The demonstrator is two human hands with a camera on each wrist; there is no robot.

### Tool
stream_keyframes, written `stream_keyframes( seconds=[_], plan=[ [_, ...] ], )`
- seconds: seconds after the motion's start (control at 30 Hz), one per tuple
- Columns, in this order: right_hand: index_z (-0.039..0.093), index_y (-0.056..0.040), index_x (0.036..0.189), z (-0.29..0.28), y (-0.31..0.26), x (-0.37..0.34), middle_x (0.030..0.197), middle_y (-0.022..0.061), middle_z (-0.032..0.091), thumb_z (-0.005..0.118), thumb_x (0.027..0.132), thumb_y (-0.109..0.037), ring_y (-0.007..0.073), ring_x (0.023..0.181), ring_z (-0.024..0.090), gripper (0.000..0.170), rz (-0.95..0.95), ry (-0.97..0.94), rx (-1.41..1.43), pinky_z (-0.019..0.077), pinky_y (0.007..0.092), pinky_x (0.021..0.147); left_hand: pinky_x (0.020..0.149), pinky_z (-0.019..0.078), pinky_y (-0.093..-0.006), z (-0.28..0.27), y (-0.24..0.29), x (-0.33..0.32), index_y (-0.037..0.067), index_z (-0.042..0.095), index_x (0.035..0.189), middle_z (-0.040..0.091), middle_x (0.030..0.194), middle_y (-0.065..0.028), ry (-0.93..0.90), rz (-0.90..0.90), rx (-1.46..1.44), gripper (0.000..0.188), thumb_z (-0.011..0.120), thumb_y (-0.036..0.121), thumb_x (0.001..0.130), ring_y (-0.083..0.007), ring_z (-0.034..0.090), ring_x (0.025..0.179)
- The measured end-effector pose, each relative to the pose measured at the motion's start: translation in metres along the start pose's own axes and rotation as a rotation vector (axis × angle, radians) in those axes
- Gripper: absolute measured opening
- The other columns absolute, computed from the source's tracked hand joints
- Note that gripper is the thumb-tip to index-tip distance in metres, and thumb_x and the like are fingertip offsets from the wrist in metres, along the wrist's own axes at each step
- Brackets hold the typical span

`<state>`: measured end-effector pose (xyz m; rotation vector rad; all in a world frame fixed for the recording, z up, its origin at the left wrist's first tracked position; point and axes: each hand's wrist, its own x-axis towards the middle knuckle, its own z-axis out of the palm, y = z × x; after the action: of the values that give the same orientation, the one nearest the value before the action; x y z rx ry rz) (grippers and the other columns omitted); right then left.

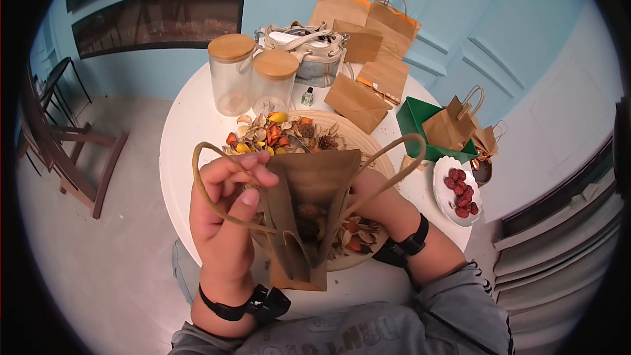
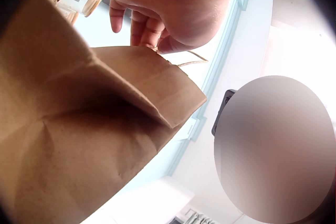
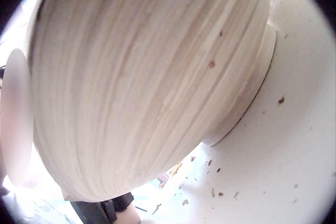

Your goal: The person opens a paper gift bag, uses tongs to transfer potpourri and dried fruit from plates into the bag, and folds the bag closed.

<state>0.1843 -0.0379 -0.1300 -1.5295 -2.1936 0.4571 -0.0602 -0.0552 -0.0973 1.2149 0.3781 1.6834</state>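
My left hand [image 1: 227,213] grips the left rim of an upright brown paper bag [image 1: 299,266], thumb and fingers at its edge. One twisted cord handle [image 1: 199,184] loops over that hand. The left wrist view shows the fingers at the top edge of the bag [image 2: 68,129]. Some dark dried pieces [image 1: 310,210] lie inside it. My right hand [image 1: 368,187] reaches behind the bag over a wide wooden bowl [image 1: 388,151] of dried flowers, petals and cones [image 1: 263,135]; its fingers are hidden. The bowl's outer wall [image 3: 136,77] fills most of the right wrist view.
Two lidded glass jars [image 1: 230,82], a small bottle [image 1: 307,96] and a handbag [image 1: 319,59] stand at the back of the round white table [image 1: 181,151]. More paper bags [image 1: 358,102], a green box [image 1: 414,125] and a white plate of dark red fruit [image 1: 447,207] are to the right. Crumbs [image 3: 210,163] dot the tabletop.
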Motion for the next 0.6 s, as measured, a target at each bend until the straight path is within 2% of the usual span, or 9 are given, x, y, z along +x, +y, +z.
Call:
stream_keyframes(
  seconds=[0.17, 0.37, 0.43, 0.6],
  plan=[
    [0.056, -0.0025, 0.093, -0.0043, -0.0062, -0.0002, 0.084, 0.0194, 0.063, 0.061, 0.086, -0.037, 0.0383, 0.082, 0.061, 0.035, 0.085, -0.049, -0.027, 0.0474, 0.0451, 0.071, 0.104, 0.0360, -0.0417, -0.0014, -0.0011, 0.0000, -0.001, 0.051, 0.117, 0.063, 0.098, -0.0118, -0.002, -0.002, 0.013, 0.030, 0.051, 0.001, 0.087, -0.0253, 0.056, 0.110],
    [0.056, -0.0019, 0.093, -0.0051, -0.0060, 0.0004, 0.082, 0.0208, 0.063, 0.061, 0.086, -0.039, 0.0393, 0.080, 0.061, 0.038, 0.118, -0.079, -0.048, 0.0474, 0.0458, 0.070, 0.103, 0.0367, -0.0414, 0.0005, -0.0002, -0.0001, 0.000, 0.051, 0.116, 0.063, 0.098, -0.0122, -0.002, 0.005, 0.023, 0.029, 0.052, 0.002, 0.087, -0.0258, 0.056, 0.112],
    [0.056, -0.0018, 0.092, -0.0053, -0.0058, 0.0005, 0.082, 0.0210, 0.063, 0.061, 0.086, -0.039, 0.0395, 0.080, 0.061, 0.038, 0.117, -0.077, -0.045, 0.0474, 0.0460, 0.071, 0.103, 0.0346, -0.0398, 0.0022, 0.0008, -0.0002, 0.000, 0.049, 0.117, 0.062, 0.096, -0.0140, 0.021, -0.010, 0.098, 0.031, 0.052, 0.010, 0.088, -0.0262, 0.054, 0.111],
    [0.056, -0.0018, 0.092, 0.0000, 0.0011, 0.0006, 0.082, 0.0213, 0.063, 0.060, 0.086, -0.039, 0.0401, 0.080, 0.061, 0.038, 0.088, -0.045, -0.047, 0.0474, 0.0463, 0.071, 0.103, 0.0344, -0.0399, 0.0020, 0.0005, -0.0003, 0.000, 0.049, 0.117, 0.062, 0.096, -0.0142, 0.015, -0.007, 0.104, 0.031, 0.051, 0.010, 0.088, -0.0260, 0.054, 0.110]
  ],
)
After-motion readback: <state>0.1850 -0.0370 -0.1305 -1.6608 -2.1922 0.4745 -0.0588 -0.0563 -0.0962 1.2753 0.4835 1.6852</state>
